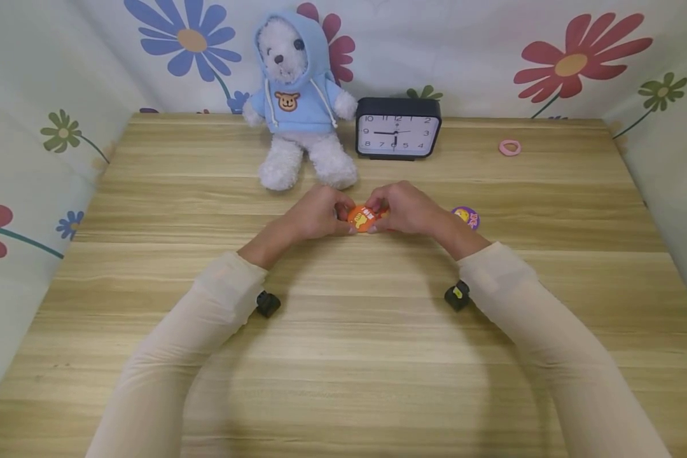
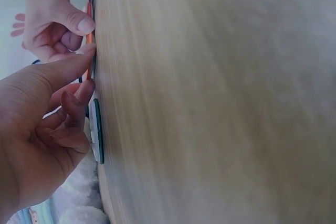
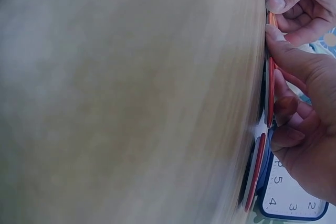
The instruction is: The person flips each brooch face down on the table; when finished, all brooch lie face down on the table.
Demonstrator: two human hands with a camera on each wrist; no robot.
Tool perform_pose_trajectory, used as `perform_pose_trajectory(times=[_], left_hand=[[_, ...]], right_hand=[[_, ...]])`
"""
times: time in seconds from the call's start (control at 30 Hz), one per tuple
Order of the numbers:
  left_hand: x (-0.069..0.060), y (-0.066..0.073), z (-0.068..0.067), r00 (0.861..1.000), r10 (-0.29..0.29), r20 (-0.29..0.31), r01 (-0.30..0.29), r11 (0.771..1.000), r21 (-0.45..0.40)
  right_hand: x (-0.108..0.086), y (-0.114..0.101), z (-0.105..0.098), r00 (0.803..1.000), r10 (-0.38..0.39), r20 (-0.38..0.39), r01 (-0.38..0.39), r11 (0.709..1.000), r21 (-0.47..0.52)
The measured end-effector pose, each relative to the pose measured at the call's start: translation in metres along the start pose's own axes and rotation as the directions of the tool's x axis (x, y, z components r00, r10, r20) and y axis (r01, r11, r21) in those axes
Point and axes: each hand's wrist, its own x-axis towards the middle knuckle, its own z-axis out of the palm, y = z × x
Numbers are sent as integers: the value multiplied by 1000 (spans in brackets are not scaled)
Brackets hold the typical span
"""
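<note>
A round orange disc (image 1: 360, 219) with yellow and white print lies low over the table between my hands. My left hand (image 1: 319, 213) pinches its left edge between thumb and fingers. On the opposite edge, my right hand (image 1: 408, 208) pinches it too. Under the left hand, the left wrist view shows a green-rimmed disc (image 2: 100, 132). A red-edged disc (image 3: 271, 93) sits below my right fingers in the right wrist view, mostly hidden from the head. Partly behind the right forearm lies a purple disc (image 1: 466, 217) with a yellow figure.
A plush toy in a blue hoodie (image 1: 298, 108) sits at the back, left of a black alarm clock (image 1: 397, 130). A pink ring-shaped band (image 1: 509, 147) lies at the back right of the wooden table (image 1: 343, 356). Flowered cloth (image 1: 469, 57) lines the back.
</note>
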Motion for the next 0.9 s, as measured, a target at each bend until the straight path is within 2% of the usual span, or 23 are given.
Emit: perform_pose_trajectory(times=[0.23,0.5,0.9], left_hand=[[-1,1,-1,1000,-24,1,24,1000,-11],[0,0,-1,999,-46,-2,46,999,-17],[1,1,-1,998,-54,-12,54,998,-40]], right_hand=[[-1,-2,-1,1000,-20,-14,20,999,-25],[-2,-2,0,1000,-5,-12,5,1000,3],[-3,-1,0,999,-22,-38,23,999,36]])
